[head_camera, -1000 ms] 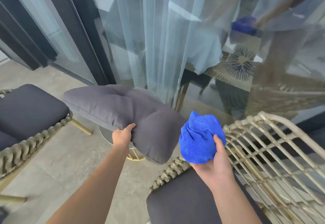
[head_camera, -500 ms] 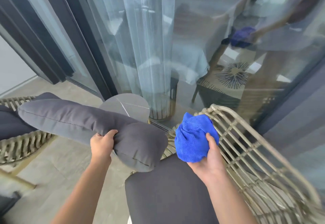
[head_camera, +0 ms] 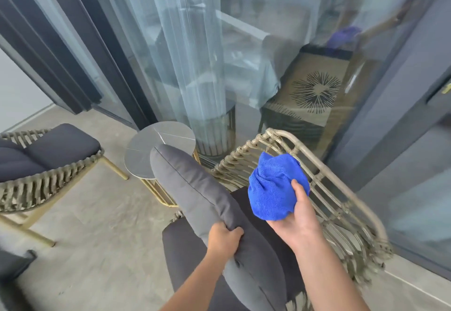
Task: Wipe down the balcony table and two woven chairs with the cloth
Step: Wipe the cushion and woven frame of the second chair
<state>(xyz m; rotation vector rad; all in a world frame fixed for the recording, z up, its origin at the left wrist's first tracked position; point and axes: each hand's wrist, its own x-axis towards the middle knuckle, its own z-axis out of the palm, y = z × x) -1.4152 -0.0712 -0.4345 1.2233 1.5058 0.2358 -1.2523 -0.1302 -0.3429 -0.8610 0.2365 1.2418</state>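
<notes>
- Cloth (head_camera: 274, 188): you are holding it bunched into a bright blue ball with a fine nap and deep folds. It is sitting in your right hand (head_camera: 299, 223), whose palm is cupping it from below while the thumb is pressing into its right side. It is hanging above the near woven chair (head_camera: 336, 188), just in front of the curved top rail.
- Your left hand (head_camera: 223, 240) is gripping a grey back cushion (head_camera: 195, 188) by its edge, fingers curling over the seam. The cushion is tilting up on end over the chair's dark seat pad (head_camera: 185, 249) and is covering part of the table.
- Near chair: tan rope is wrapping a rounded frame, with open slats along the back. Its lower right side is blurring out, and the bottom edge of the picture is cutting off its seat.
- Balcony table (head_camera: 148, 149): round grey marbled top with pale veins on a gold wire base, standing between the two chairs.
- Second woven chair (head_camera: 48, 184) is standing to your left with dark cushions and gold legs; the picture's edge is cutting it off.
- Glass door (head_camera: 268, 54) behind is showing a sheer curtain and faint reflections, hard to make out.
- Writing or brand marks: none is showing clearly enough to read.
</notes>
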